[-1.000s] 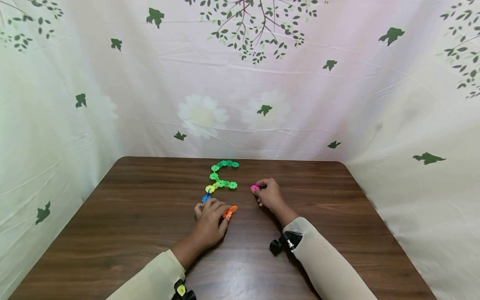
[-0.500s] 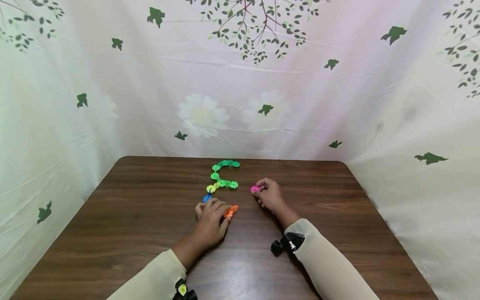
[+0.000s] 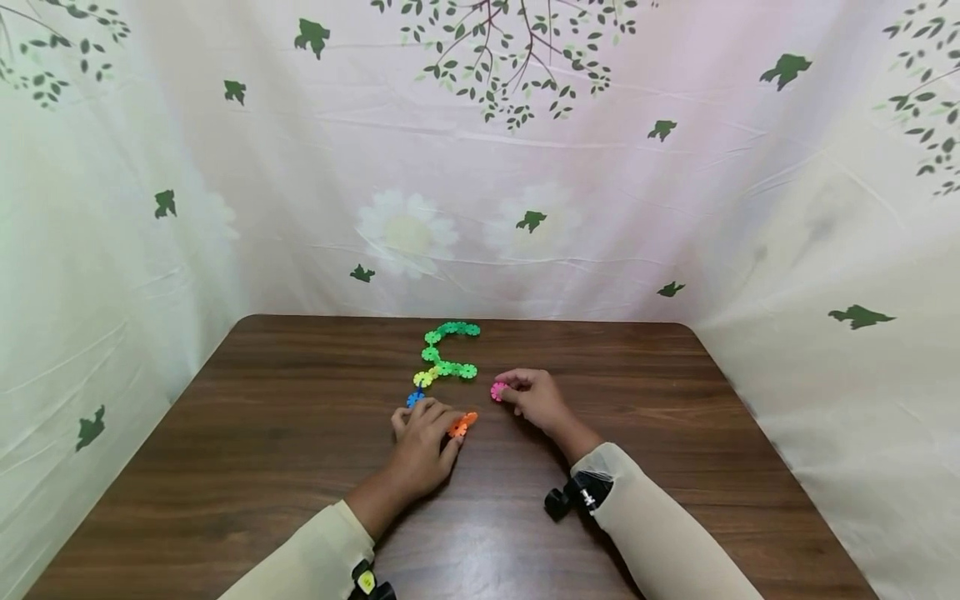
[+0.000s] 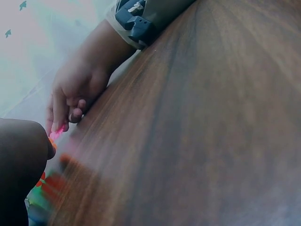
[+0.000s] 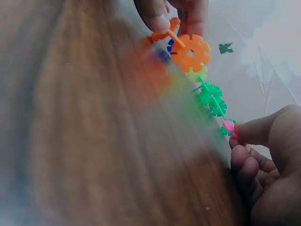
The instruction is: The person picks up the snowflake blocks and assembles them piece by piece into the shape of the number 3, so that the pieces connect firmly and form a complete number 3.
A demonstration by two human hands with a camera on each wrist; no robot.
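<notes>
A chain of notched plastic interlocking discs lies on the table. Its green discs [image 3: 447,367] form the far bends, then come yellow discs [image 3: 423,380] and a blue disc [image 3: 415,399]. At the near end my left hand [image 3: 422,442] grips the orange discs [image 3: 462,424], its fingers covering part of the chain. In the right wrist view one orange disc [image 5: 200,54] stands on edge, with the left thumb against the orange piece behind it. To the right, my right hand [image 3: 538,402] pinches a pink disc [image 3: 498,392] between thumb and fingertips, apart from the orange ones.
The brown wooden table [image 3: 247,467] reaches back to a pale curtain [image 3: 480,183] printed with leaves and flowers, which also hangs at both sides. A black wrist camera [image 3: 570,496] sits on the right sleeve, another [image 3: 371,581] on the left.
My right hand has moved the pink disc slightly left and nearer, toward the orange discs. The left hand and the chain have stayed in place.
</notes>
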